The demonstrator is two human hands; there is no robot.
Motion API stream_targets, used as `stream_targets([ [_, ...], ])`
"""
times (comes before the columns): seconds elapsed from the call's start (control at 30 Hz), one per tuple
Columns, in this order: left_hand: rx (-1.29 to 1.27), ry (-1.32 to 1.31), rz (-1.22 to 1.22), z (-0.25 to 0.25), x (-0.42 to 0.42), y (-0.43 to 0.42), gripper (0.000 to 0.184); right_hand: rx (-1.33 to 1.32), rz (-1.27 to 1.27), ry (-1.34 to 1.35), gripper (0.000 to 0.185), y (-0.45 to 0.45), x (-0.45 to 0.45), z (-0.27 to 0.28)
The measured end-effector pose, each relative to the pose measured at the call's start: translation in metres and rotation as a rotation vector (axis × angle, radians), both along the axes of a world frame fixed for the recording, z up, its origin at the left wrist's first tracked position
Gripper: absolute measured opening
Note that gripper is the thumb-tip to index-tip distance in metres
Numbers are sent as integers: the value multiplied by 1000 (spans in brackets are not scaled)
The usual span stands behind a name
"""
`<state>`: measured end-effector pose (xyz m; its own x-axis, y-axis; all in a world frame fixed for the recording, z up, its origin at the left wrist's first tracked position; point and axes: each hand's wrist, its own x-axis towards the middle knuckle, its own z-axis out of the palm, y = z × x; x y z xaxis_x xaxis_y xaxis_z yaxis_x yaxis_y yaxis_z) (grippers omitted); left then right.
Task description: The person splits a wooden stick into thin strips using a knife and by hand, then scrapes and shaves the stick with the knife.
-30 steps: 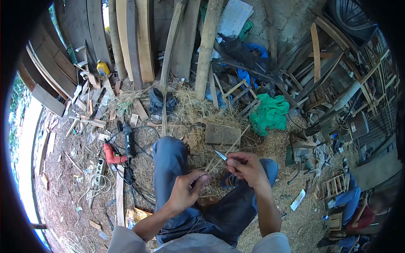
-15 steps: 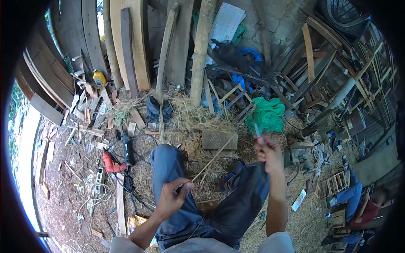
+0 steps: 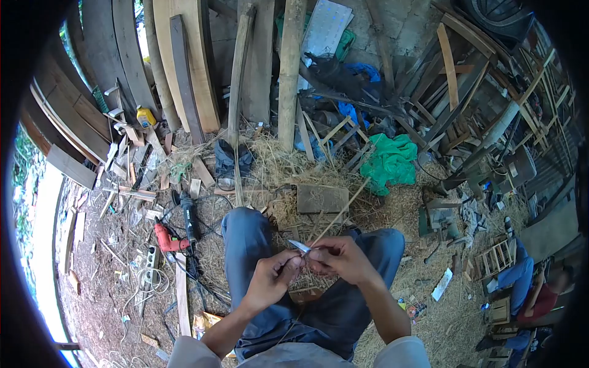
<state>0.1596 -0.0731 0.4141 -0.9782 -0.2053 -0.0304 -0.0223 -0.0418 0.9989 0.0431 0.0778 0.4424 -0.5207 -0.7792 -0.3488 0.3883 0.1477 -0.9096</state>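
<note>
Above my lap, my left hand (image 3: 273, 278) pinches the near end of a thin pale strip (image 3: 341, 212), which slants up to the right past a wooden block. Close against it is my right hand (image 3: 341, 260), its fingers closed round a small knife (image 3: 300, 246) whose blade points up and left. The blade lies beside the strip near my left fingertips; whether it touches the strip I cannot tell. The knife's handle is hidden in my right hand. Both hands are between my bent knees. The wooden block (image 3: 323, 199) rests on the straw-covered ground ahead.
A red drill (image 3: 169, 239), a dark grinder (image 3: 189, 216) and a power strip (image 3: 150, 265) with cables lie on the left. A green plastic bag (image 3: 390, 161) is at the right front. Boards lean behind. A seated person (image 3: 540, 300) is at the far right.
My right hand with the knife swung out to the right and up, and has now come back against my left hand. My left hand has shifted slightly right, still holding the strip.
</note>
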Motion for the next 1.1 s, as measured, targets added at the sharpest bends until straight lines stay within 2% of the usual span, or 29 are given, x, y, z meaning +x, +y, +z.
stream_targets([
  [0.1, -118, 33, 47, -1, 1, 4, 17, 45, 3, 12, 21, 4, -10, 6],
  [0.37, -114, -19, 59, 8, -1, 1, 18, 44, -42, 63, 20, 1, -20, -8],
  [0.43, -116, -48, 61, 9, 6, -2, 18, 86, -302, 669, 17, 17, -47, -37],
  [0.5, -118, -125, -9, 2, 26, -9, 18, 49, -564, 184, 15, 39, -88, -11],
  [0.67, 88, -144, 62, -23, 21, -15, 20, -14, -522, 149, 22, 47, -84, -9],
  [0.8, 214, -156, 22, -8, -2, -8, 22, 147, -193, 99, 25, 5, -23, -1],
  [0.83, 210, -155, 16, -10, -4, -6, 22, 144, -199, 99, 25, -3, -12, -7],
  [0.9, 45, -51, 1, -15, -6, -4, 22, -34, -15, 1, 24, -11, 3, -20],
  [1.0, 71, -44, -5, -2, -2, -3, 21, -4, -3, -117, 20, -3, -9, -7],
  [1.1, 29, -57, 1, -7, 3, 0, 19, 52, 28, -51, 18, -2, -11, 1],
])
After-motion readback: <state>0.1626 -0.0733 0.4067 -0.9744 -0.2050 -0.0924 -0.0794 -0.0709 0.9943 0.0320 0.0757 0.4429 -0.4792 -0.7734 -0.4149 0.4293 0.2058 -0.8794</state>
